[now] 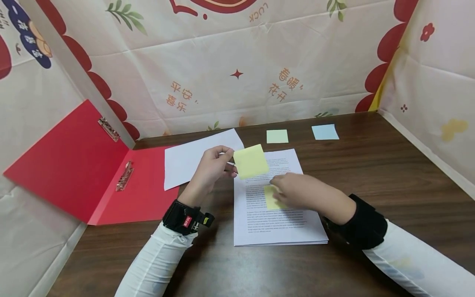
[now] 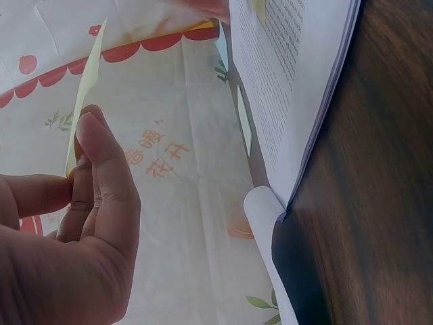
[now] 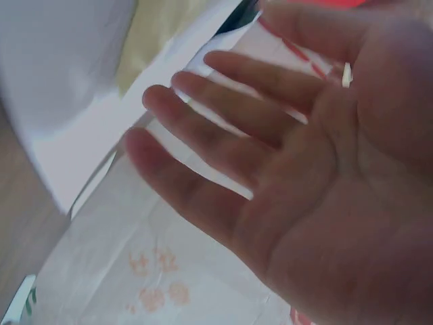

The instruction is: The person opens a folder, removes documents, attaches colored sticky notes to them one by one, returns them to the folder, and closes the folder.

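2 hands over the printed paper stack [image 1: 276,206] in head view: left hand [image 1: 211,169] pinched a yellow sticky-note pad [image 1: 250,161] above the stack's top-left corner; right hand [image 1: 297,190], fingers flat, pressed a yellow note [image 1: 270,198] stuck mid-page. Left wrist view: thumb and fingers [image 2: 91,169] gripped the pad edge-on. Right wrist view: palm [image 3: 304,189] open, fingers straight, holding nothing.

Likely a makeshift office desk, wooden table [image 1: 371,165], red folder [image 1: 74,165], printed papers [image 1: 274,222], festive cloth screens [image 1: 222,62]
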Demonstrator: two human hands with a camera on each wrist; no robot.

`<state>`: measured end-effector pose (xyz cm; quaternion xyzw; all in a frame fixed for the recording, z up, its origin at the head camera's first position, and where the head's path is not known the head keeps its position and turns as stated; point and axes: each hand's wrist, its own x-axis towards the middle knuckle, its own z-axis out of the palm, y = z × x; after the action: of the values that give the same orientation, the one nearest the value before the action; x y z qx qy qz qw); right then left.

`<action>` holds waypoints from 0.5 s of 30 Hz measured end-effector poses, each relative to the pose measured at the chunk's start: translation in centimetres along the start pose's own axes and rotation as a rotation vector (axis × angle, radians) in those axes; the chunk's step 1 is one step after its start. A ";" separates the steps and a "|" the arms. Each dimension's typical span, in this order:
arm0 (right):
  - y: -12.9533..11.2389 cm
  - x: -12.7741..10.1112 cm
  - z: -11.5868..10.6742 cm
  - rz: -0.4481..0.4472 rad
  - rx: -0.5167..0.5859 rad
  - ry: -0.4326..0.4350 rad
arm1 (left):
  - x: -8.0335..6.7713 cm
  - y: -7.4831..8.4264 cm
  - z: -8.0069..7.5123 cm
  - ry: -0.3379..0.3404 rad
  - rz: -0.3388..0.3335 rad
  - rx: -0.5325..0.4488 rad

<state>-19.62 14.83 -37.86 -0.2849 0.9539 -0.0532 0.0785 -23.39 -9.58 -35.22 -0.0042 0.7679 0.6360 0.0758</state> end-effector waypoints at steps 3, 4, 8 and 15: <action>-0.9 -0.3 0.5 -0.059 0.003 -0.099 | 0.0 0.0 0.0 0.003 0.001 0.003; -1.1 -0.4 0.6 -0.059 -0.007 -0.122 | 0.0 0.0 0.0 0.003 0.000 0.006; -1.5 -0.7 0.9 -0.044 -0.036 -0.147 | 0.0 0.0 0.0 -0.007 0.000 0.011; -1.6 -1.1 1.0 -0.055 -0.063 -0.138 | 0.0 -0.2 0.1 -0.010 -0.009 0.015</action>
<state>-17.67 14.03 -38.50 -0.3163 0.9392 -0.0056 0.1335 -23.33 -9.51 -35.41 -0.0042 0.7724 0.6297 0.0826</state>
